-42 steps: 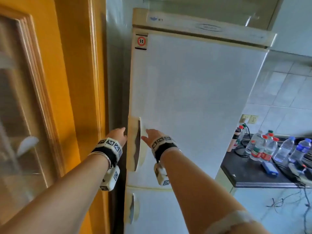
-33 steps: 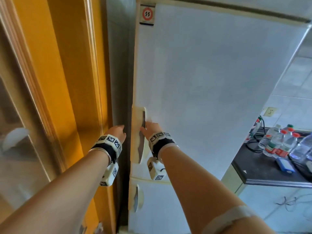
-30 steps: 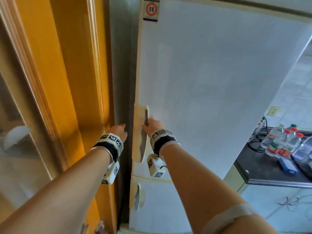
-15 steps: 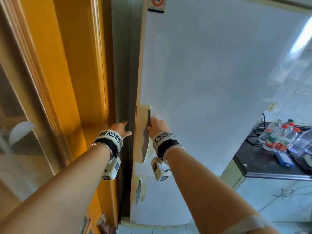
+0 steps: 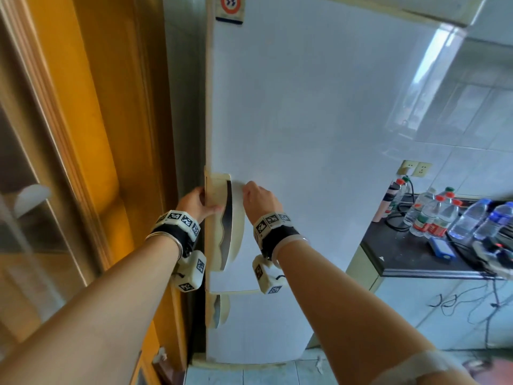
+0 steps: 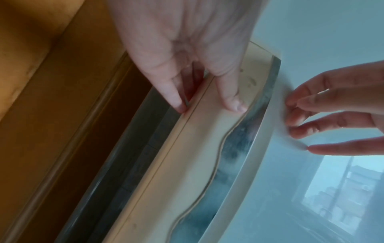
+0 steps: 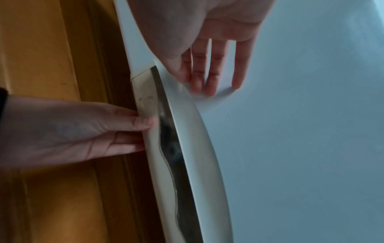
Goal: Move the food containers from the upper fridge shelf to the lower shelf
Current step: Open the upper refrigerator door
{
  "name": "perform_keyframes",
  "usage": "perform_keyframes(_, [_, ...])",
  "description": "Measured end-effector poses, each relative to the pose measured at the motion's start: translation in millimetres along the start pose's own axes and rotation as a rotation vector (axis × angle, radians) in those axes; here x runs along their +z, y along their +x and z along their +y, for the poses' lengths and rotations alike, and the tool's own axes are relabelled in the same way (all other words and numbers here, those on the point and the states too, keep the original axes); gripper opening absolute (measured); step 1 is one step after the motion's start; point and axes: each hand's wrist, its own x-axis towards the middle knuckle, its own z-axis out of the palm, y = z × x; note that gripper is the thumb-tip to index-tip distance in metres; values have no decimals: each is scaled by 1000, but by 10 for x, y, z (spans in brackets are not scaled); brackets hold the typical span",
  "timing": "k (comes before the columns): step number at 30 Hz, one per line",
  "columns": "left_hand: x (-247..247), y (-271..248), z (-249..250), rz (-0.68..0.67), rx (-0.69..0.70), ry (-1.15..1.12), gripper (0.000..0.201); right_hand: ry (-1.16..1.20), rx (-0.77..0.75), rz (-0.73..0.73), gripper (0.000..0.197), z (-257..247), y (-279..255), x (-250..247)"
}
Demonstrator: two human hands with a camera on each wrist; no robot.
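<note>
The white fridge's upper door (image 5: 319, 120) looks closed, so the food containers and shelves are hidden. My left hand (image 5: 198, 202) grips the left edge of the cream door handle (image 5: 222, 218). In the left wrist view its thumb lies on the handle (image 6: 207, 148) face and a finger hooks the door's edge. My right hand (image 5: 258, 197) rests on the door face just right of the handle. Its fingers (image 7: 209, 85) are nearly straight and touch the white panel, holding nothing.
A yellow wooden door frame (image 5: 91, 134) stands close on the left of the fridge. Below is the lower door (image 5: 263, 329) with its own handle (image 5: 219, 311). To the right, a dark countertop (image 5: 410, 254) carries several water bottles (image 5: 444, 215) and cables.
My left hand has moved right from the gap beside the fridge and taken hold of the handle's edge. The right hand stays on the door by the handle.
</note>
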Motion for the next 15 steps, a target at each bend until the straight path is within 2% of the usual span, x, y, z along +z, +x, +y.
perform_keyframes(2, [-8,-126,-9,12,16,-18,62,27,-9,33,24,2,-132,-40])
perform_keyframes(8, [-126,-493,51,44,74,-141,56,-4,15,207,55,-64,-587,-186])
perform_keyframes(12, [-160,-860,31,-19,92,-212,54,18,32,190,74,-203,-895,-276])
perform_keyframes(15, [-145,-1170,36,-46,145,-283,45,86,96,180,90,-312,-1133,-344])
